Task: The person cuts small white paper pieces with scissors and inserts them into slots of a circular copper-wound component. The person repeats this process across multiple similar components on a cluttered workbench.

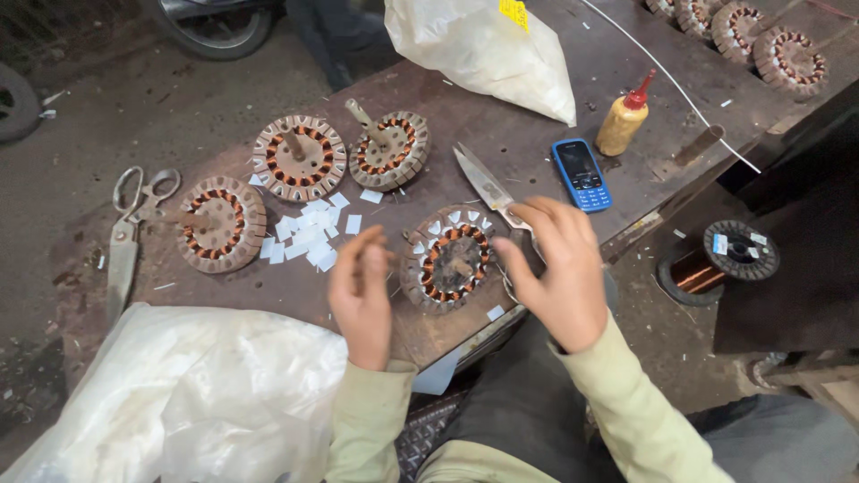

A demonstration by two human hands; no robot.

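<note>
A round motor stator (447, 258) with copper windings and white paper slips in its slots lies on the dark workbench (537, 143), between my hands. My left hand (361, 295) hovers just left of it, fingers loosely curled and blurred. My right hand (557, 268) is just right of it, fingers spread, and partly covers the handles of a pair of scissors (483, 186) whose blades point up-left. Whether the right hand grips the scissors is unclear.
Three more stators (221, 224) (298, 157) (389, 149) sit to the left, beside small white paper slips (309, 234). Large scissors (125, 237), a blue phone (582, 174), a glue bottle (624, 121), plastic bags (179, 402) (488, 49), a copper wire spool (716, 261).
</note>
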